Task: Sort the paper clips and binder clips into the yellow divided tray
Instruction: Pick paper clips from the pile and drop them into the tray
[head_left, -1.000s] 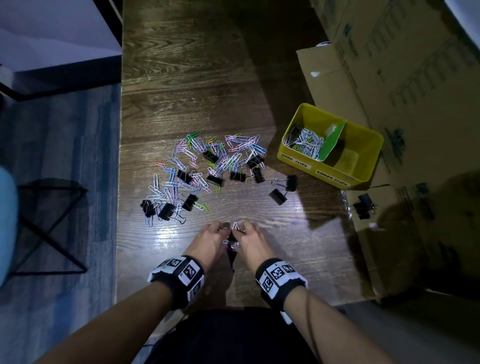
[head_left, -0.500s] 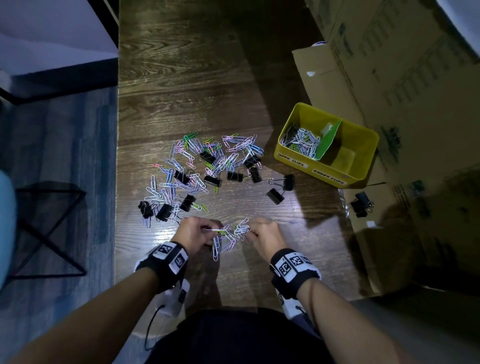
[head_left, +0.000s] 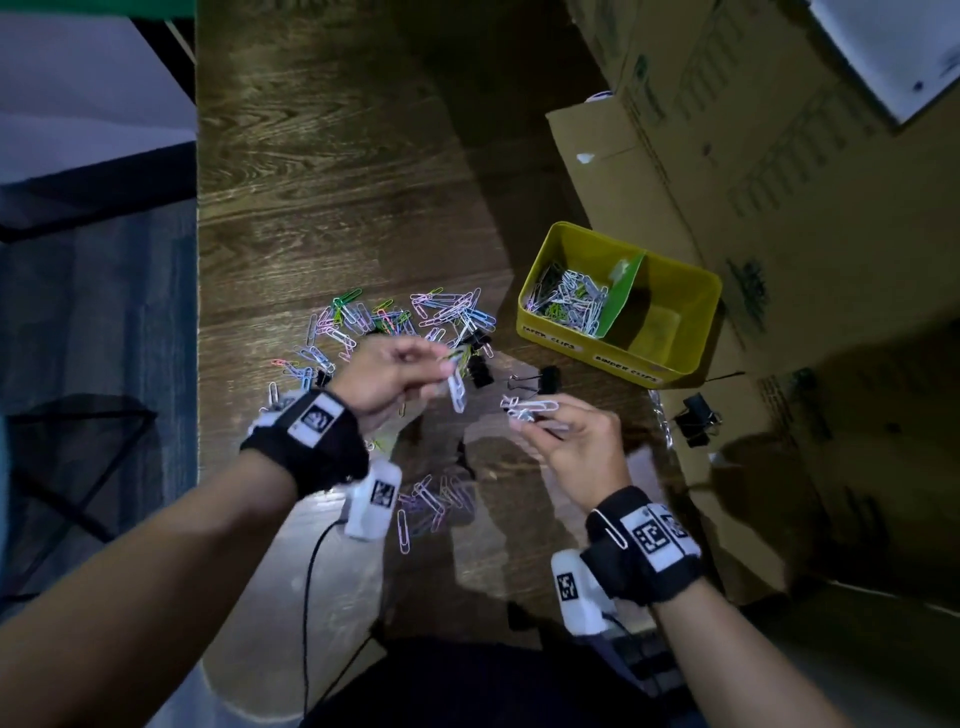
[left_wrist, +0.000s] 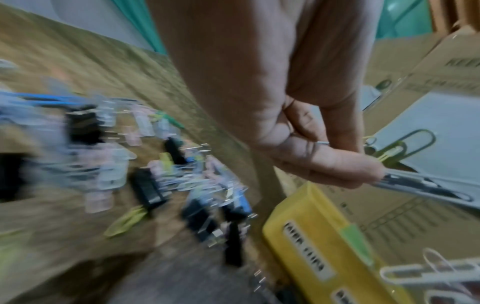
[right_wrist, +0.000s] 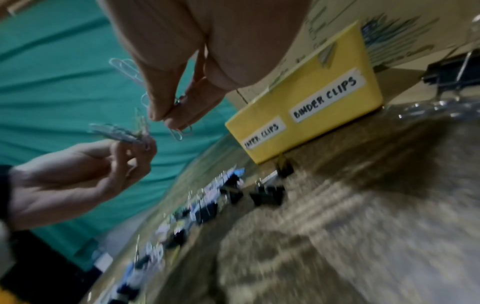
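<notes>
Nearest the body, a few loose paper clips (head_left: 434, 501) lie on the table (head_left: 332, 208) between the two wrists, and one stray white clip (head_left: 609, 526) is caught on the right wrist strap. Just above them both hands are raised off the table. The left hand (head_left: 397, 376) has its grip pressed together, thumb against fingers, pinching a small bunch of paper clips (head_left: 457, 387) that hangs downward from the fingertips; the left wrist view shows green and grey clips sticking out past the thumb. The right hand (head_left: 576, 441) likewise pinches its own bunch of pale clips (head_left: 527, 407), whose long axes lie roughly level and point toward the left hand. Beyond the hands, the unsorted heap of coloured paper clips and black binder clips (head_left: 395, 325) is spread on the table, with one binder clip (head_left: 543, 379) lying apart near the tray and another (head_left: 696, 415) on the cardboard (head_left: 779, 234) to the right. Farther on, ahead and to the right, stands the yellow divided tray (head_left: 696, 291); its near wall carries labels, and the compartment on the left already holds paper clips while the one on the right looks bare. The tray lies forward and rightward of both grips, and the right hand seems the nearer, so its bunch likely goes first into the left compartment, past the green divider (head_left: 621, 293).
</notes>
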